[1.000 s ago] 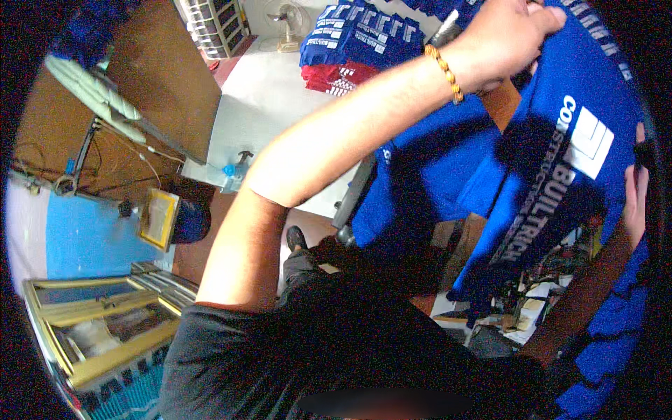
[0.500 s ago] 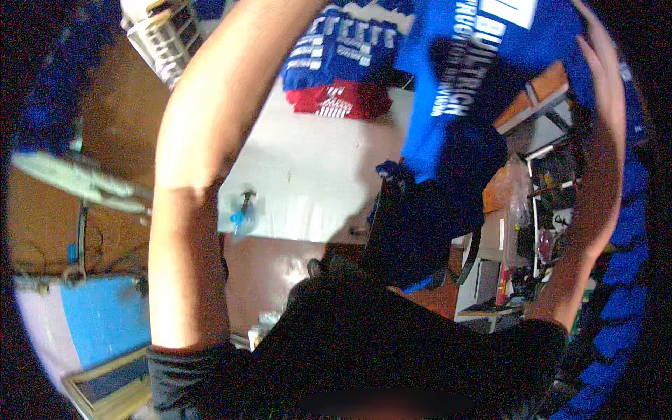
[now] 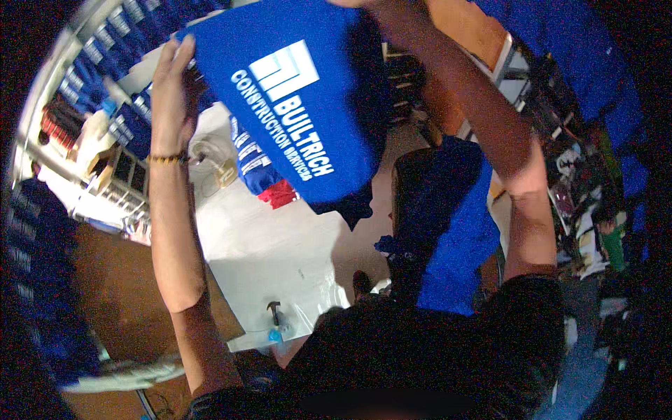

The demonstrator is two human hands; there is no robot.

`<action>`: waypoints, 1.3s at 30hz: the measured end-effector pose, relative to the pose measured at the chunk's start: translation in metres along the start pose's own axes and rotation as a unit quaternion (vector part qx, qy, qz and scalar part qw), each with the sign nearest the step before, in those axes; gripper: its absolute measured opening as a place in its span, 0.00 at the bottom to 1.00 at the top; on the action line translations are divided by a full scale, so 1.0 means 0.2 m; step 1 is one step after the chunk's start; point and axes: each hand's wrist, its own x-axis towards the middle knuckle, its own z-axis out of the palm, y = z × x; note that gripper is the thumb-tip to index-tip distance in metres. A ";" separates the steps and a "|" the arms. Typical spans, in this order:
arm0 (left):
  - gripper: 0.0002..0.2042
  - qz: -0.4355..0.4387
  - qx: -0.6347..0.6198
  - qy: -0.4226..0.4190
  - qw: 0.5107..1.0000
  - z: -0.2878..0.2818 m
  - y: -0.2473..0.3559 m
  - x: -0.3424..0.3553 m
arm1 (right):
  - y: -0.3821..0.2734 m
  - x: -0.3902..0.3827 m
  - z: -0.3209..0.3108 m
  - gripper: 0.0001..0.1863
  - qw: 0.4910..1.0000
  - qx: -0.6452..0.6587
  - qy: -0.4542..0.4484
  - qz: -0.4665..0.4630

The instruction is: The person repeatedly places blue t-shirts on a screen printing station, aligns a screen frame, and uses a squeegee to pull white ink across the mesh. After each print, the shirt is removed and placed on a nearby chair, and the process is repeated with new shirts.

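A blue T-shirt point(image 3: 308, 91) with a white printed logo and lettering hangs raised in front of me, over the white table. My left hand point(image 3: 171, 84) grips its upper left edge, the fingertips closed on the cloth. At the top rim of the view, my right hand point(image 3: 355, 3) holds the shirt's upper right part; most of its fingers are cut off. Beneath the raised shirt, folded blue shirts point(image 3: 257, 175) and a red one point(image 3: 280, 195) lie stacked on the table, partly hidden.
The white table point(image 3: 245, 245) bears a hammer point(image 3: 275, 311) and a blue-capped clear bottle point(image 3: 274, 336) near its front edge. More blue cloth point(image 3: 455, 238) is draped at the right. Blue shirts point(image 3: 91, 59) line the far left, and cluttered shelves point(image 3: 570, 182) stand at the right.
The view has shifted, and the blue T-shirt now appears farther left with its print facing me. My left hand has come into view on its edge; the right has moved to the top rim.
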 end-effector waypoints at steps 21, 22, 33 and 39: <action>0.29 -0.117 -0.042 -0.158 0.980 0.17 -1.48 1.13 | 1.29 0.20 0.14 0.13 0.946 0.155 0.164 0.231; 0.27 -0.118 -0.056 -0.174 0.976 0.26 -1.52 1.24 | 1.33 0.23 0.07 0.14 0.944 0.143 0.185 0.232; 0.09 -0.054 -0.141 -0.316 0.937 1.43 -2.00 1.98 | 1.96 0.34 -0.89 0.14 0.926 0.039 0.293 0.235; 0.09 -0.099 -0.186 -0.355 0.911 2.12 -2.23 2.20 | 2.41 0.35 -1.51 0.15 0.914 0.027 0.324 0.243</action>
